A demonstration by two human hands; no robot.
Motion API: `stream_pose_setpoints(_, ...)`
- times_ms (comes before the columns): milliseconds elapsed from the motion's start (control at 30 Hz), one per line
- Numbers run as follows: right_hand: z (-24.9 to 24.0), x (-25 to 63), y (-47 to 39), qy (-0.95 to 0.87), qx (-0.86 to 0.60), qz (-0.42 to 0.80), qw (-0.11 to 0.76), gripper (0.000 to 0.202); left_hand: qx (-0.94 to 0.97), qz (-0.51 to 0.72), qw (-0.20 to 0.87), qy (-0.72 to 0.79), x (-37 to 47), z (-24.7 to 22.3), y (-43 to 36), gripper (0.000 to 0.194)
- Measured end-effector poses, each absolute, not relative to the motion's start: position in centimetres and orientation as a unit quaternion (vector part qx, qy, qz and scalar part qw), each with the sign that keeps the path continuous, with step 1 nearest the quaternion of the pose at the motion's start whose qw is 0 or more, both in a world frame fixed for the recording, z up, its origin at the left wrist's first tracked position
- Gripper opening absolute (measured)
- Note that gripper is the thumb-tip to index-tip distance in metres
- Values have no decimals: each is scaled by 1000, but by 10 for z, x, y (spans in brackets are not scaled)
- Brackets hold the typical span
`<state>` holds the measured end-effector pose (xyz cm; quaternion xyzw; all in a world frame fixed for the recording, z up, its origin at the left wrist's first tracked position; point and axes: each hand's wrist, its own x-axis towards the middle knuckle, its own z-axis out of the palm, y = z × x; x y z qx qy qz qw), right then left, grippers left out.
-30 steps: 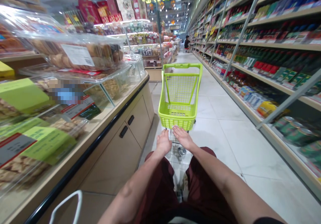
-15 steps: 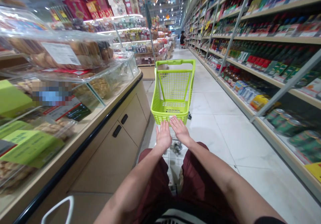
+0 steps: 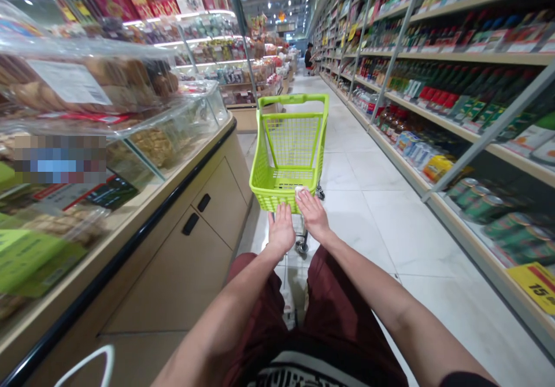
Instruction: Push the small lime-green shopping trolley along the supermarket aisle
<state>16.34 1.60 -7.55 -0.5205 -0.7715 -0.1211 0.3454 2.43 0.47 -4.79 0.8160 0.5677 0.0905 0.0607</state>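
Note:
A lime-green plastic shopping trolley stands in front of my knees, its basket holding nothing that I can see. Against the near side of the basket, just below the rim, my left hand lies with its fingers stretched out and no object in it. My right hand is on the near rim, right of the middle. Under its extended fingers is a small white wad, tissue or cloth, pressed to the rim; most of it is covered by the fingers.
On the left runs a counter with clear bins of packaged baked goods. Tall shelves of bottles and cans line the right side. The tiled aisle leads to a person far off. A white curved bar shows at bottom left.
My right hand has shifted right along the basket rim with the white wad, which shows more now. The left hand stays low on the near side. The view has turned slightly right.

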Motion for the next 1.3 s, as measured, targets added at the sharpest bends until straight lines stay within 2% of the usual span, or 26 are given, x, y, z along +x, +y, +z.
stream_pose_setpoints(233,-113,168,2,-793,-540,-58,275,45,840,79,62,534,34,-48,-1,71)
stream_pose_setpoints(500,-77,185,4,-707,-587,-97,383,48,832,68,51,548,42,-49,7,75)
stream_pose_setpoints(800,-129,170,-4,-689,-614,-25,385,48,850,40,11,526,42,-49,-1,74)
stream_pose_setpoints(967,-90,166,-6,-692,-575,-105,425,53,827,40,7,561,32,-51,8,71)
stream_pose_setpoints(1100,-72,151,10,-745,-548,-114,363,45,811,37,6,584,24,-49,11,69)
stream_pose_setpoints(1300,-108,145,9,-803,-542,-57,243,43,809,27,21,587,11,-50,9,70)
